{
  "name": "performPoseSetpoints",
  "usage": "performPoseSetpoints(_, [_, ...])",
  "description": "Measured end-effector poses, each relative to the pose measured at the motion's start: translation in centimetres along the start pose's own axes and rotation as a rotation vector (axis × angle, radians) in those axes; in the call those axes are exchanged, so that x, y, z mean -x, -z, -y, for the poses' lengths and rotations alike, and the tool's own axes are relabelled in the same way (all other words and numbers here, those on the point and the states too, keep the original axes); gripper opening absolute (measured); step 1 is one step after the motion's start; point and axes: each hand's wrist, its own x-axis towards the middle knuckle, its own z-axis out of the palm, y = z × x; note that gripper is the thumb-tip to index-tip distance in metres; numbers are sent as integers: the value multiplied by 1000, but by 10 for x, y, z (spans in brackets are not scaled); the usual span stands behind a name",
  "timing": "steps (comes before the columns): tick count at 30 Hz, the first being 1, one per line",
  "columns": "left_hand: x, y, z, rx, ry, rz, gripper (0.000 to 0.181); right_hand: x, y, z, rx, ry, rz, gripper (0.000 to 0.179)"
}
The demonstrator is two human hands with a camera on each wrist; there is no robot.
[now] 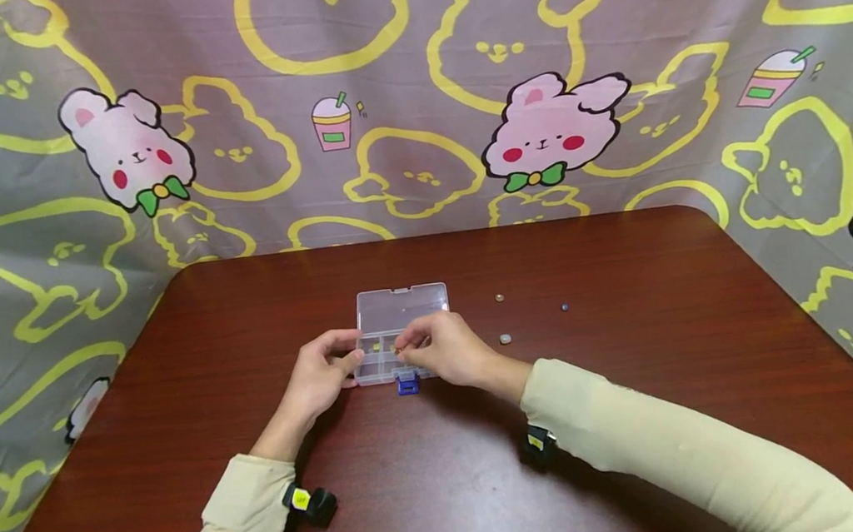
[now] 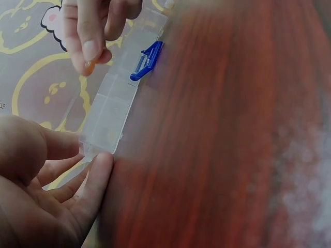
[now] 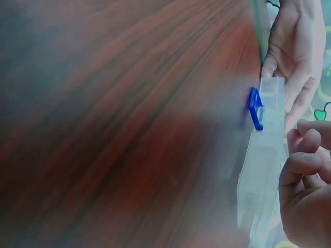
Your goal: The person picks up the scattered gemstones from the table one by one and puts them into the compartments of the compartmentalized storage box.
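Note:
A clear plastic compartment box (image 1: 375, 378) lies on the table with its see-through lid (image 1: 392, 309) raised at the back. Its blue latch (image 1: 407, 385) hangs down at the front. My left hand (image 1: 319, 370) grips the box's left end between thumb and fingers. Over the right-hand compartments, my right hand (image 1: 444, 351) pinches a small orange bead (image 2: 90, 66) between thumb and fingertips. The right wrist view shows those curled fingers (image 3: 305, 165) close above the box wall, with the bead hidden. Something small and yellow (image 1: 376, 348) lies in a back left compartment.
Right of the box, a tan bead (image 1: 500, 298), a pale bead (image 1: 505, 339) and a dark blue bead (image 1: 565, 307) lie apart on the brown table (image 1: 443, 482). A patterned cloth (image 1: 413, 92) hangs behind the table's far edge.

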Motion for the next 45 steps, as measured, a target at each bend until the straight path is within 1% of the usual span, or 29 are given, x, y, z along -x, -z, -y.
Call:
performPoseSetpoints(8, [0, -1, -1, 0, -4, 17, 31, -8, -11, 5, 0, 53, 9, 5])
performPoseSetpoints(13, [-2, -2, -3, -2, -5, 20, 31, -12, -15, 11, 19, 47, 20, 6])
performPoseSetpoints(21, [-2, 0, -3, -4, -5, 29, 31, -17, -24, 19, 1, 22, 41, 4])
performPoseSetpoints(34, [-2, 1, -1, 16, -5, 35, 32, -20, -31, 21, 31, 47, 42, 5])
performPoseSetpoints(41, [-2, 2, 0, 13, -4, 31, 32, -22, -33, 21, 29, 35, 57, 6])
performPoseSetpoints(45, [-2, 3, 1, 9, 1, 29, 31, -22, -32, 21, 46, 35, 52, 7])
